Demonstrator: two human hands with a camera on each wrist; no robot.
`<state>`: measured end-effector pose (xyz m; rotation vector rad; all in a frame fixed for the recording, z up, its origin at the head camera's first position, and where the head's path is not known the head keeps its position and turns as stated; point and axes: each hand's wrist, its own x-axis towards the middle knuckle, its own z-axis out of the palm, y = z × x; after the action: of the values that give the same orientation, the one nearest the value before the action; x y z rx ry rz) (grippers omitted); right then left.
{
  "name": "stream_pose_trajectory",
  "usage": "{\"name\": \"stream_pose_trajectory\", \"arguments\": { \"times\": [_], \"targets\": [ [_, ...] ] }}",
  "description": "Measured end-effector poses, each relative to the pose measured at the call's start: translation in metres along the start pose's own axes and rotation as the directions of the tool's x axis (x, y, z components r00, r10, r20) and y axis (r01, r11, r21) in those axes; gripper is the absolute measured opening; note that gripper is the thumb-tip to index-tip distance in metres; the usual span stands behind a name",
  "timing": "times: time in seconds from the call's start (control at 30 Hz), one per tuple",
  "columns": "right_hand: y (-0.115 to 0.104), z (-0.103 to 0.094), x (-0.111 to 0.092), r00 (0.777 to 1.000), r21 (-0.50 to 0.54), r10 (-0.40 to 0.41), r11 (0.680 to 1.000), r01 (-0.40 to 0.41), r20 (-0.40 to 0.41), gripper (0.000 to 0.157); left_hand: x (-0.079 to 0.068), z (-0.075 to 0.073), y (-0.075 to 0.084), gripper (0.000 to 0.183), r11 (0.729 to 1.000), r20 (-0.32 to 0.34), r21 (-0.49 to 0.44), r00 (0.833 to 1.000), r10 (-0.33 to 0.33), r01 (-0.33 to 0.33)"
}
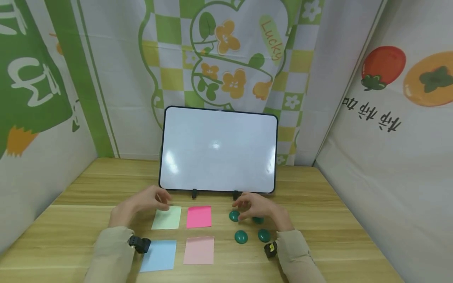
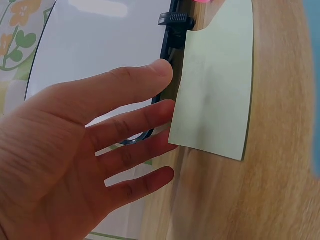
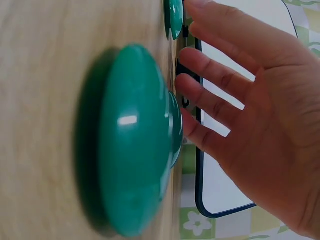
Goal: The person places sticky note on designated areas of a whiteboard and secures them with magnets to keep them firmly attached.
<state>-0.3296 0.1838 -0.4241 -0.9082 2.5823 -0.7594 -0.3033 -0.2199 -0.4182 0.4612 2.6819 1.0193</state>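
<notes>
My left hand [image 1: 153,199] hovers at the top edge of a pale green sticky note [image 1: 168,218]. In the left wrist view its fingers [image 2: 135,122] are spread beside the note [image 2: 215,90], pinching nothing. Above the green round magnets, my right hand [image 1: 257,206] has its thumb and fingers apart. One magnet [image 1: 234,215] lies just under its fingertips, and another [image 1: 258,220] is partly hidden below the palm. Two more sit nearer, one at left [image 1: 241,237] and one at right [image 1: 264,235]. The right wrist view shows relaxed fingers [image 3: 215,70] beyond a large near magnet [image 3: 135,140].
A framed whiteboard [image 1: 218,151] stands at the back on black clip feet [image 1: 194,193]. Between the hands lies a hot pink note [image 1: 199,217]; nearer are a light pink note [image 1: 199,250] and a blue note [image 1: 158,256]. Printed cloth walls [image 1: 382,157] enclose the wooden table [image 1: 339,236].
</notes>
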Motion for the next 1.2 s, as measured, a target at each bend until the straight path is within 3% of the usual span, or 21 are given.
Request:
{"name": "stream_pose_trajectory", "arguments": {
  "times": [0.2, 0.4, 0.7, 1.2],
  "targets": [
    [0.002, 0.001, 0.000, 1.000, 0.032, 0.014, 0.999, -0.015, 0.023, 0.041, -0.004, -0.001, 0.000, 0.032, 1.000, 0.011, 0.006, 1.000, -0.021, 0.021],
    [0.002, 0.002, 0.003, 0.999, 0.000, 0.009, 1.000, -0.009, 0.039, 0.037, -0.005, 0.000, -0.002, 0.029, 1.000, 0.019, 0.008, 0.999, -0.028, 0.028],
    [0.005, 0.003, 0.006, 0.999, -0.065, -0.027, 0.997, 0.029, 0.031, 0.031, -0.001, 0.000, -0.009, 0.014, 0.997, 0.045, 0.005, 0.996, 0.072, -0.072],
    [0.005, 0.004, 0.006, 0.998, -0.090, -0.058, 0.994, 0.060, 0.029, 0.031, 0.000, 0.001, -0.011, 0.011, 0.998, 0.032, -0.007, 0.997, 0.070, -0.070]
  ]
}}
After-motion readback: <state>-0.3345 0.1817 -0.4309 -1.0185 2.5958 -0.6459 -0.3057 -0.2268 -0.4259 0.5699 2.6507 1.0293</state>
